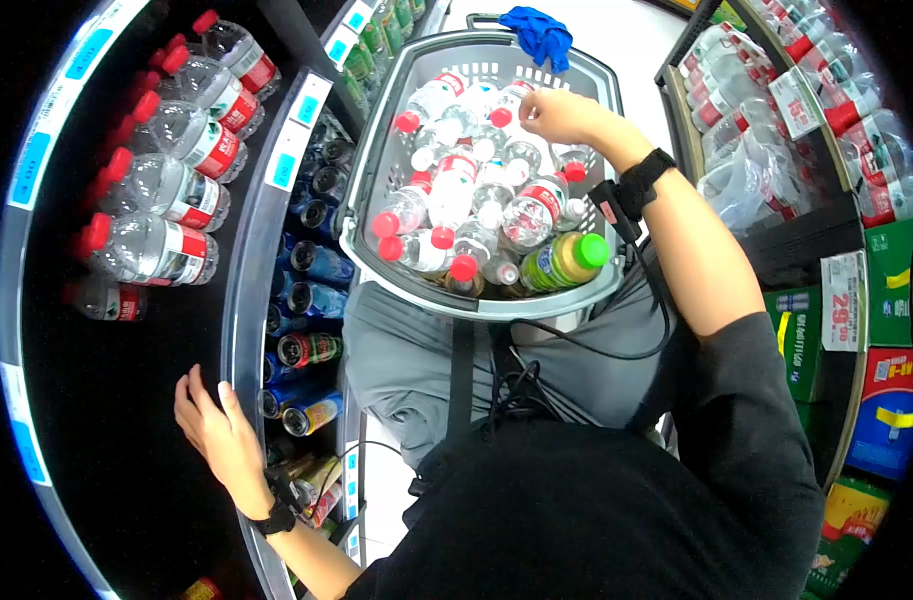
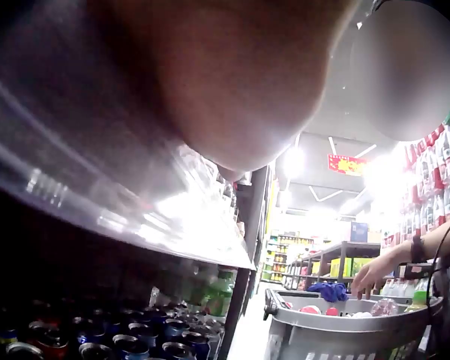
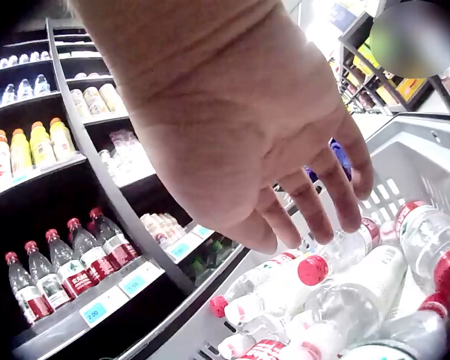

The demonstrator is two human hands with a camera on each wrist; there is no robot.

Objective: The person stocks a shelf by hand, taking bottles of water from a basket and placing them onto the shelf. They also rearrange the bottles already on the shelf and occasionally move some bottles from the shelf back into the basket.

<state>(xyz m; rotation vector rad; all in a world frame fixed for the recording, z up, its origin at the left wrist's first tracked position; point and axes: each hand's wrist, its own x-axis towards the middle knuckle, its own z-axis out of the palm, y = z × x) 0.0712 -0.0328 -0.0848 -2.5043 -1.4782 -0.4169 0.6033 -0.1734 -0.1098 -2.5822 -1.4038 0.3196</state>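
Observation:
My right hand [image 1: 567, 115] hovers above the far right part of a grey basket [image 1: 355, 215], fingers loosely bent and spread, with nothing in them. Inside the basket lie many clear water bottles [image 1: 535, 212] with red or white caps, plus a green-capped bottle [image 1: 562, 264] at the near right corner. In the right wrist view, the palm hangs over red-capped bottles [image 3: 345, 247]. On the left, my left hand [image 1: 220, 435] rests at the front edge of a dark shelf [image 1: 239, 340], fingers extended and holding nothing.
Red-capped water bottles [image 1: 182, 190] stand farther along the left shelf. Cans [image 1: 312, 348] fill the shelf below it. A blue cloth [image 1: 542, 38] hangs over the basket's far rim. Shelves with packed bottles [image 1: 742, 110] and green boxes [image 1: 892, 280] line the right side.

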